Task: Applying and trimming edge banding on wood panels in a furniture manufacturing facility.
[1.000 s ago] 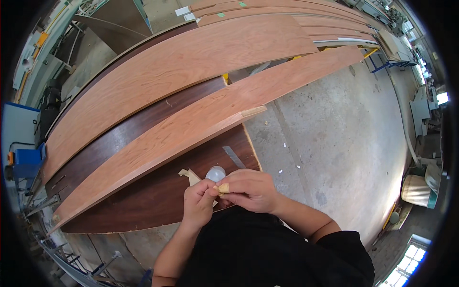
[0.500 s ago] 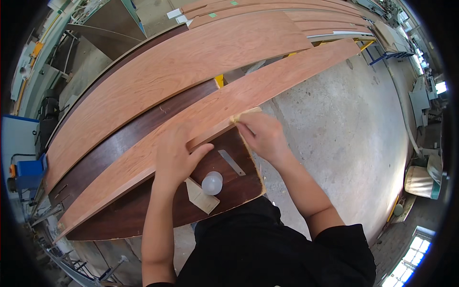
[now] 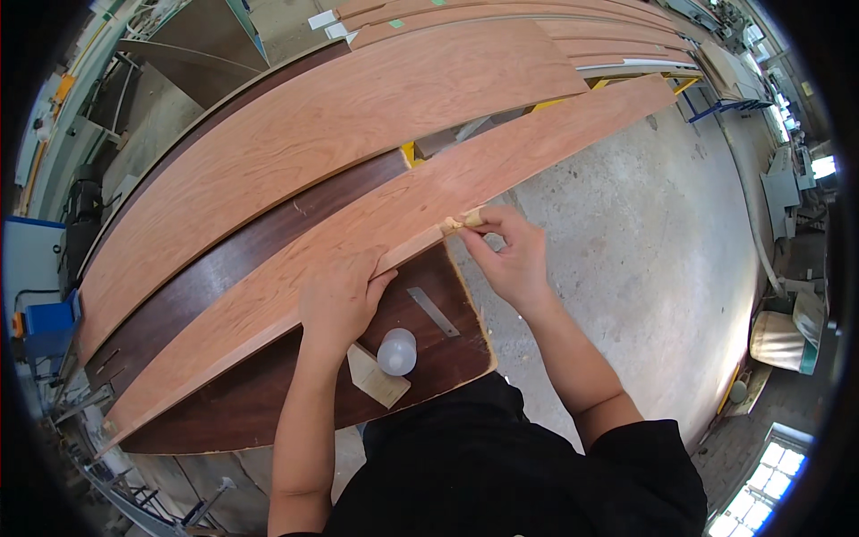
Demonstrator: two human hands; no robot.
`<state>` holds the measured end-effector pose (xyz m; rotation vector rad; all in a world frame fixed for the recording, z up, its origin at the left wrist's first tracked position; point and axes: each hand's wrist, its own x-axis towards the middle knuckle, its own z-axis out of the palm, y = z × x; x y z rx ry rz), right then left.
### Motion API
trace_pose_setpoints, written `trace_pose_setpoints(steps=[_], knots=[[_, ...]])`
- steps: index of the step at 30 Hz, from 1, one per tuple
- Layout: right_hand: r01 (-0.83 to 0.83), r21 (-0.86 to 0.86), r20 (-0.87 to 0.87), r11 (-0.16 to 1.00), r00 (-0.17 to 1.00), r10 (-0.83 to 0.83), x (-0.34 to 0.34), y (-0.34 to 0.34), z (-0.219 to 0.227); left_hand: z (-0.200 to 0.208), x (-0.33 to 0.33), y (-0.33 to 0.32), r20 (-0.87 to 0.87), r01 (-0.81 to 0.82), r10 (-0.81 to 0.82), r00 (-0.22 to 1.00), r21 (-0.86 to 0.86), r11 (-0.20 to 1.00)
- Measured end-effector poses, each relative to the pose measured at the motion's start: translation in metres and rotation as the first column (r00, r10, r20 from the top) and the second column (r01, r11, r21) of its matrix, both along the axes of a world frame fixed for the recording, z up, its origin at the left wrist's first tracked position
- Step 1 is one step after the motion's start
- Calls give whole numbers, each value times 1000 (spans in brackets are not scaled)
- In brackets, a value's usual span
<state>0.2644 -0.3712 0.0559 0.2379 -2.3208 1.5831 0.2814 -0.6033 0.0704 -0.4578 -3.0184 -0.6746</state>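
A long reddish wood-veneer board [image 3: 501, 161] runs diagonally across the bench, its pale near edge facing me. My left hand [image 3: 344, 300] grips that edge, with the fingers over the top face and the thumb along the side. Farther right along the same edge, my right hand [image 3: 514, 259] pinches a small crumpled pale-yellow piece [image 3: 467, 218] against the board. What the piece is made of is hard to make out. Below the hands, on a dark brown panel [image 3: 259, 394], lie a metal scraper blade [image 3: 433, 311], a translucent plastic cup [image 3: 397, 352] and a pale wooden block [image 3: 377, 379].
A wider veneer board [image 3: 340, 116] lies beyond this one, over a dark panel. Several more boards [image 3: 501, 25] are stacked at the far side. Concrete floor [image 3: 626, 259] shows to the right, with a pale bin [image 3: 777, 340] near the wall. A blue box [image 3: 54, 324] stands at the left.
My left hand has come down onto the board's edge from a blurred motion. The right hand has shifted slightly along the edge, and more of the yellow piece shows.
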Motion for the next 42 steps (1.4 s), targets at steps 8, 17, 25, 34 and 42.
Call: trace_pose_setpoints(steps=[8, 17, 25, 34, 42], knots=[[-199, 487, -208, 851, 919, 334, -7, 7, 10, 1, -1, 2, -6, 4, -4, 1000, -2, 1000], [-143, 538, -288, 831, 895, 340, -3, -3, 21, 3, -1, 4, -39, 17, -18, 999, -25, 1000], [-60, 287, -130, 956, 986, 101, -11, 16, 15, 2, 0, 3, -63, 12, -14, 998, -27, 1000], [-53, 164, 10, 985, 999, 52, -3, 12, 6, 2, 0, 4, -44, 6, -8, 999, -60, 998], [-13, -219, 301, 976, 950, 80, 2, 8, -3, 2, 0, 4, -48, 12, -14, 999, -46, 999]])
